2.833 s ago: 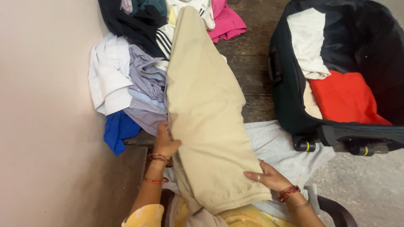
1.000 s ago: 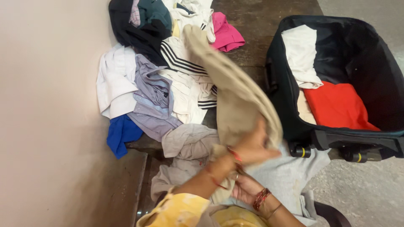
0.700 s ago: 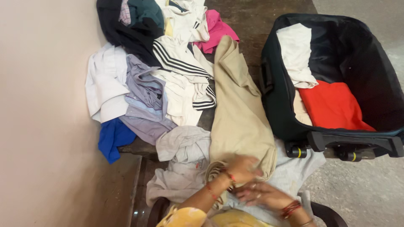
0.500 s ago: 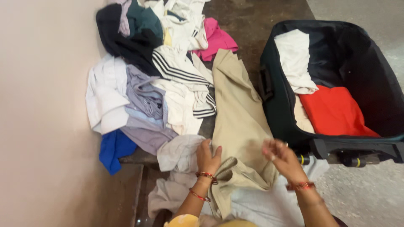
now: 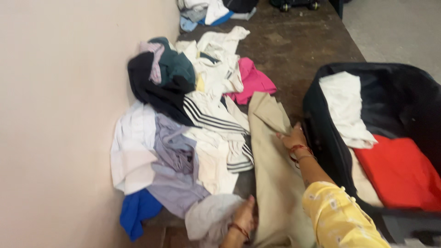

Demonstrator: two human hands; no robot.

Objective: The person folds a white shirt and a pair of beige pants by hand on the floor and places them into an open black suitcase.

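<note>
A long beige garment (image 5: 275, 174) lies flat on the dark floor (image 5: 298, 46), stretched out between a pile of clothes and a black suitcase (image 5: 321, 133). It looks like a pair of trousers, folded in half the long way.

The right hand (image 5: 291, 137) reaches far out to the top part of the beige garment. Its fingers are pinched shut on the edge of the cloth, just beside the side of the suitcase. There are red bangles on that wrist, and the arm wears a yellow sleeve (image 5: 337, 218) with little white dots.

The left hand (image 5: 245, 216) is down low, near the bottom of the picture. It rests on the near end of the beige garment, at its left edge, right next to a crumpled grey cloth (image 5: 211, 220). The picture is blurry there, so I cannot tell if this hand is gripping the cloth or just lying flat on it.

To the left is the messy pile. It has a white top with black stripes (image 5: 211, 121), a pale purple shirt (image 5: 174, 160), a white shirt (image 5: 131, 147), a blue cloth (image 5: 138, 211), a pink cloth (image 5: 252, 82) and a black and dark green bundle (image 5: 161, 78). The pile sits against a plain pink wall (image 5: 59, 115).

The suitcase is open. Inside are a white cloth (image 5: 347, 105) and a bright red cloth (image 5: 399, 172), lying side by side.
</note>
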